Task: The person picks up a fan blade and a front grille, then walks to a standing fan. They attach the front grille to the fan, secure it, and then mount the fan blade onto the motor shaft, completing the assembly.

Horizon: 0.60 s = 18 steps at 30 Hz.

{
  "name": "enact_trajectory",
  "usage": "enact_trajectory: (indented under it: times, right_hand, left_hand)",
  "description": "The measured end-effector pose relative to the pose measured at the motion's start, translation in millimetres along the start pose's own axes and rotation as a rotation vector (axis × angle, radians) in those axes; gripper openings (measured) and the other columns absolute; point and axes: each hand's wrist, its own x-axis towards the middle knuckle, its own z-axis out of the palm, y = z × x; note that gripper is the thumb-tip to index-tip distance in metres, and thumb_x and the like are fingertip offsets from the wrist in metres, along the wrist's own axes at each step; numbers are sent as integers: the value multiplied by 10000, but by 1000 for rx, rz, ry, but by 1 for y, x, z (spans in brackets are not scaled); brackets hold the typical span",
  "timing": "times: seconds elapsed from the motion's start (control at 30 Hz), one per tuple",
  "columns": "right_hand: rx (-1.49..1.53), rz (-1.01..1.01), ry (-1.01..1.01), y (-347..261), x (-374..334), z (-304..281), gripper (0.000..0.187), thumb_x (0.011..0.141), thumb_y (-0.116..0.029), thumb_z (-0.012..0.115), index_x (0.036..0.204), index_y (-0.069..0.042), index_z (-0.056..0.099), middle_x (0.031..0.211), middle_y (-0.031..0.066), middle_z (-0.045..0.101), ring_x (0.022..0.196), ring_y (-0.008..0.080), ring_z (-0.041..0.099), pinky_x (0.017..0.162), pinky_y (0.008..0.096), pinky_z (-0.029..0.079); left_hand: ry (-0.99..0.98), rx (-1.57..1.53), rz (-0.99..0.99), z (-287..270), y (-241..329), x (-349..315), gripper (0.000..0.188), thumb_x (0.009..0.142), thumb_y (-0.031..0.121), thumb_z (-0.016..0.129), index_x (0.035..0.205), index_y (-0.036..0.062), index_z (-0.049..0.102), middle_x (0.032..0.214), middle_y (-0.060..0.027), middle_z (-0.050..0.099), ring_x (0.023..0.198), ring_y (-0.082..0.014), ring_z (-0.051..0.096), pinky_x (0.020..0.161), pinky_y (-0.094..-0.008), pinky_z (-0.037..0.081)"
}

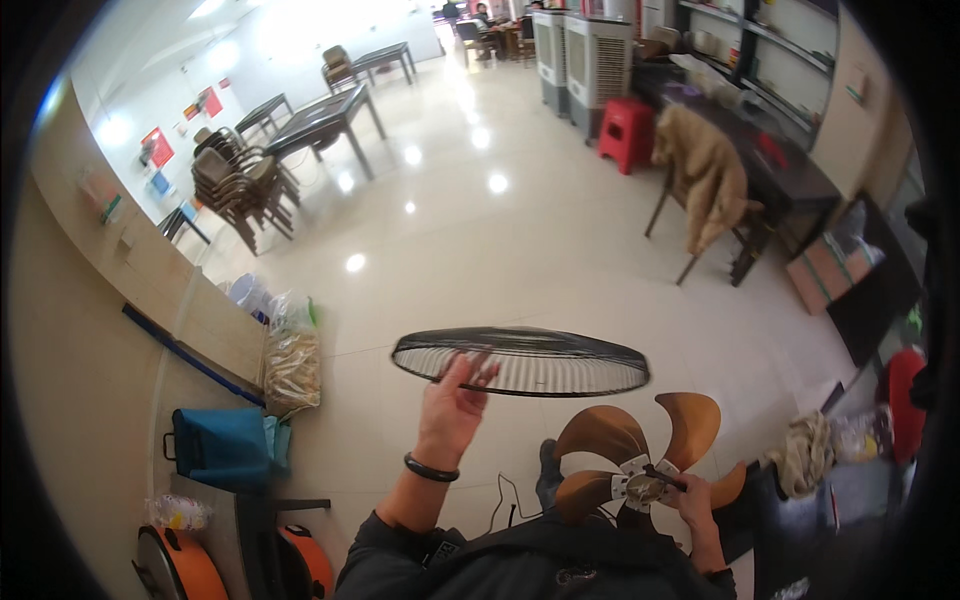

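Note:
Raised in front of me, my left hand (452,412) grips the near left rim of a round black wire fan grille (575,372), which is held nearly level and seen edge-on. Lower right is a fan blade wheel (690,428) with several amber blades around a metal hub. Closed fingers of my right hand (697,503) hold a dark slim piece (662,477) across that hub. Its kind cannot be made out. The grille is apart from the blades, and the fan's base is hidden below the wheel.
Orange round drums (185,568) and a blue bag (222,447) stand at lower left, near a clear bag of tan stuff (293,368). On the right, a dark table (790,180) has a chair with a tan coat (705,170). A thin cable (503,492) lies by my foot.

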Motion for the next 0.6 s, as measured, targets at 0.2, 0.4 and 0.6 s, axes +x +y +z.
enact_trajectory:
  times: [0.2,0.4,0.6]
  right_hand:
    - [248,-76,-100,-73,232,54,181,732,-58,711,906,-12,693,788,160,675,735,268,663,697,356,510]
    - [-12,-323,-194,-219,477,88,207,737,-141,728,929,-69,708,836,198,665,819,367,637,740,430,495]
    - [-125,-376,-222,-353,641,139,187,758,-136,695,939,-96,722,816,188,668,792,356,654,742,432,510]
  left_hand:
    - [223,42,358,-62,124,104,82,942,83,555,1012,75,596,1069,-179,662,874,-275,660,751,-308,546]
    - [515,117,596,-132,238,179,80,929,22,549,1008,26,540,923,-105,618,867,-237,643,785,-407,573]
    - [786,95,533,-222,338,296,64,949,38,509,890,14,510,815,-86,573,803,-211,615,753,-399,580]
